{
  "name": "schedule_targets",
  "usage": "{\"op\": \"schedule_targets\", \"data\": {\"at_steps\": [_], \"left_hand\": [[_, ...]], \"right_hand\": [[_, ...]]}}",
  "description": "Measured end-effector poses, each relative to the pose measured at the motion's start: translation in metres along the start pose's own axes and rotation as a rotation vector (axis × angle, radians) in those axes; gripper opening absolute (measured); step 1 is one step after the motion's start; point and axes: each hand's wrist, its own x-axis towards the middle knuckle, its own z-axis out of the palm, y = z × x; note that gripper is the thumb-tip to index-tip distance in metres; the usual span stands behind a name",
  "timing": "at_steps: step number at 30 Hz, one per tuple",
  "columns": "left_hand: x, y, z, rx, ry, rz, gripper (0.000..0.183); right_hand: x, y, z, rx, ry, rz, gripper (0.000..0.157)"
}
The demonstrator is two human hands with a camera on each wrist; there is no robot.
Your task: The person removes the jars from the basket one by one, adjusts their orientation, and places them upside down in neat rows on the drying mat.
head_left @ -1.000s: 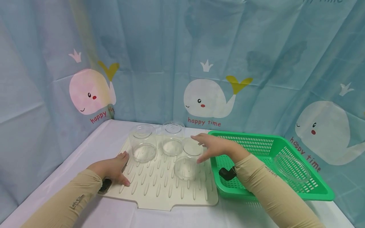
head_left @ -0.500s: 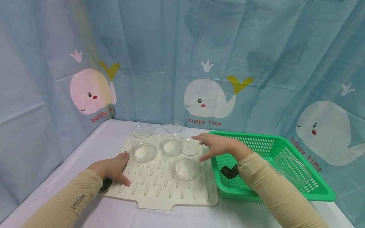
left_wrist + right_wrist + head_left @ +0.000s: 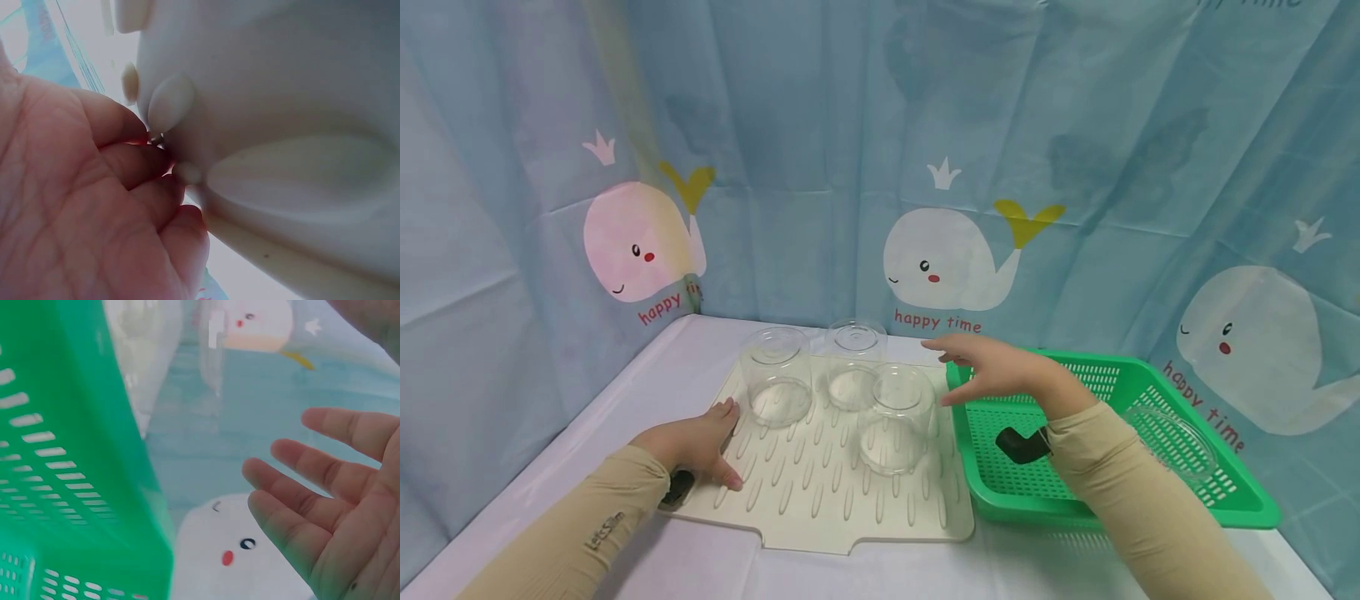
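Note:
Three clear cups stand upside down on a cream drying mat (image 3: 797, 500) with raised oval ridges: a left cup (image 3: 778, 379), a back cup (image 3: 853, 367) and a front right cup (image 3: 893, 437). My left hand (image 3: 694, 440) rests on the mat's left edge, thumb and fingers spread apart. In the left wrist view its fingertips (image 3: 153, 162) lie against the ridged surface. My right hand (image 3: 996, 367) hovers over the near left rim of the green basket (image 3: 992, 508), holding nothing. In the right wrist view its fingers (image 3: 312, 469) stretch out loosely, apart from the basket wall.
The basket sits on the white tablecloth right of the mat. A clear round-rimmed container (image 3: 1176, 442) lies tilted inside it, partly behind my right sleeve (image 3: 1135, 492). A blue curtain (image 3: 790, 208) with whale prints hangs behind and beside the table.
My right hand has moved up and right, away from the front right cup, which stays standing on the mat. The left hand has not moved.

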Motion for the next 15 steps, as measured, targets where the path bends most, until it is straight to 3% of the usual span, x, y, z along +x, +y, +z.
{"op": "schedule_targets", "data": {"at_steps": [10,15], "left_hand": [[0.001,0.001,0.001,0.003,-0.001,-0.015,0.141],[0.001,0.0,0.001,0.007,0.0,-0.013,0.141]], "right_hand": [[-0.031,0.018,-0.022,0.019,0.124,-0.026,0.077],[-0.054,0.032,-0.031,0.02,0.186,0.024,0.075]]}}
